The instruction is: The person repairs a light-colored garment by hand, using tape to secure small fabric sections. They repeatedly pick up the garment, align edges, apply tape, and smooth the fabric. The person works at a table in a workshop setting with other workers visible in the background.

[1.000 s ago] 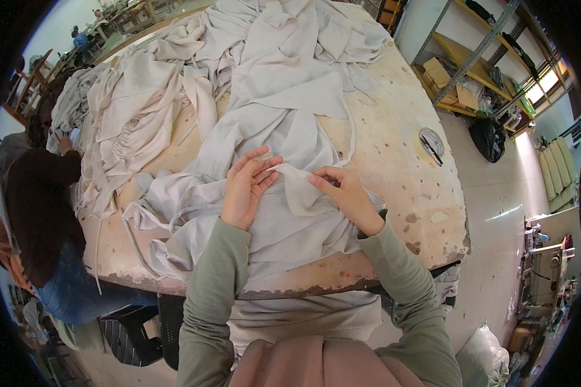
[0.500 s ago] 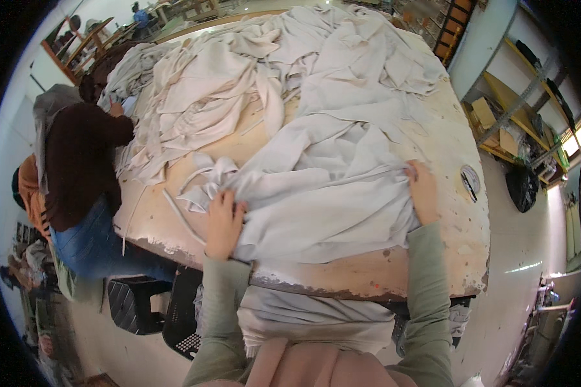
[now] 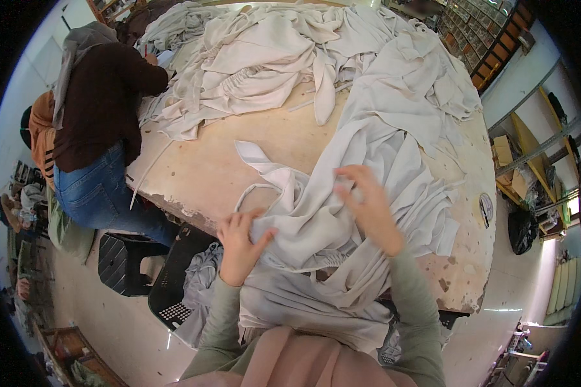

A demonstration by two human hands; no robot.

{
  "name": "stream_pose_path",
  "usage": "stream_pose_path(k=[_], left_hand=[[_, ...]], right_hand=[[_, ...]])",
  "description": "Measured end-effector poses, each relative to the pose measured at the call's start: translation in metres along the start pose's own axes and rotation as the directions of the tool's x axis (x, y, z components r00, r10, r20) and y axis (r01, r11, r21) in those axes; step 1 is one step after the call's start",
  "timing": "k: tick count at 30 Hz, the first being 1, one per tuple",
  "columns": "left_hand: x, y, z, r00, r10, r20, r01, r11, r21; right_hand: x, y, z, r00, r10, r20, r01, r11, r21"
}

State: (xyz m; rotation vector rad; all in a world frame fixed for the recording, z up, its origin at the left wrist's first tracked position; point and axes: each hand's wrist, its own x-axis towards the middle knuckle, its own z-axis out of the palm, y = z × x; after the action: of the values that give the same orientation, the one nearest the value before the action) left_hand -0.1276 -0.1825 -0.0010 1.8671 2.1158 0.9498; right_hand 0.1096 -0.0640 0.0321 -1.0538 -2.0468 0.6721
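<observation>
A light grey garment (image 3: 303,235) lies crumpled at the near edge of the table, its lower part hanging over the edge towards my lap. A gathered, elastic-looking band shows along its near side. My left hand (image 3: 241,248) rests at the garment's left side, thumb and fingers spread. Over the middle of the cloth is my right hand (image 3: 371,209), somewhat blurred, with thumb and fingers apart and nothing seen between them. Just beyond my left hand, a narrow strip of the same cloth (image 3: 257,158) sticks out across the wood.
Heaped pale garments (image 3: 258,71) cover the far part of the worn wooden table (image 3: 200,171). A round tape-like roll (image 3: 486,209) lies near the right edge. A co-worker (image 3: 103,109) leans over the left side. Below stand a black stool (image 3: 126,264) and a perforated black crate (image 3: 174,290) with cloth.
The garment, spread flat between both hands, is now bunched and pulled over the near edge. My right hand has let go and moved left and farther in. The view has shifted.
</observation>
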Motion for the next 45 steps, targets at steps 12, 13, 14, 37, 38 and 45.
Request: stream_pose_path(k=[12, 13, 14, 37, 38, 45], left_hand=[[-0.016, 0.05, -0.047, 0.875, 0.436, 0.212, -0.226, 0.753, -0.618], [-0.015, 0.052, -0.052, 0.824, 0.495, 0.276, -0.218, 0.726, -0.652], [-0.014, 0.054, -0.056, 0.764, 0.571, 0.3, -0.228, 0.675, -0.702], [0.001, 0.127, 0.008, 0.338, 0.734, 0.589, -0.27, 0.675, -0.686], [0.011, 0.132, 0.009, 0.347, 0.749, 0.564, -0.243, 0.653, -0.718], [0.074, 0.158, 0.058, 0.59, 0.587, 0.554, 0.075, 0.644, -0.761]], right_hand=[[0.056, -0.004, 0.027, 0.865, 0.483, -0.137, -0.213, 0.6, 0.771], [0.059, -0.001, 0.003, 0.877, 0.439, -0.198, -0.115, 0.59, 0.799], [0.056, 0.001, -0.016, 0.881, 0.387, -0.274, 0.0, 0.577, 0.817], [-0.081, 0.082, -0.129, 0.693, 0.396, -0.602, -0.498, 0.867, -0.002], [-0.08, 0.08, -0.114, 0.712, 0.412, -0.569, -0.586, 0.795, -0.157], [-0.065, 0.078, -0.093, 0.836, 0.304, -0.456, -0.5, 0.765, -0.407]])
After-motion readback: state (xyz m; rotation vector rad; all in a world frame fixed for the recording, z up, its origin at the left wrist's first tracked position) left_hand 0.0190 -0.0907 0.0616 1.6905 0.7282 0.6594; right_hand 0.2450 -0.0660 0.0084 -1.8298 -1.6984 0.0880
